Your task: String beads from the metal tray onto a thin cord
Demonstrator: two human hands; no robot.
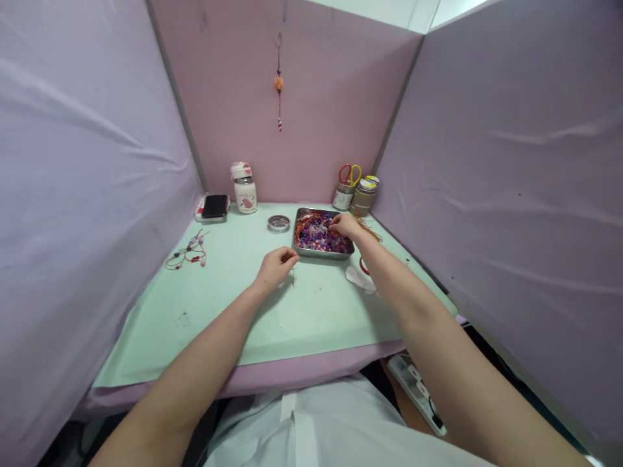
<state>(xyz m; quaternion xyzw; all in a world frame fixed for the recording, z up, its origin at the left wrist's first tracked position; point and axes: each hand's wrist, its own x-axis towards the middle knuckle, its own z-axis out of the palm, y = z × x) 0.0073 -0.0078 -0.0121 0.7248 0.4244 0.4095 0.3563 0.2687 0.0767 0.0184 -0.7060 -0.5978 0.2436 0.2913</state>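
My left hand is just in front of the metal tray's near left corner, thumb and fingers closed in a pinch. A thin dark cord hangs below its fingertips. My right hand reaches over the right part of the tray, its fingertips down at the beads and drawn together. What they grip, if anything, is too small to make out. Purple, red and clear beads fill the tray, with orange cord along its left side.
A round clear case lies left of the tray. Finished corded beadwork, a phone and a white bottle are farther left. Scissors stand in a jar beside another jar. White tissue lies under my right forearm.
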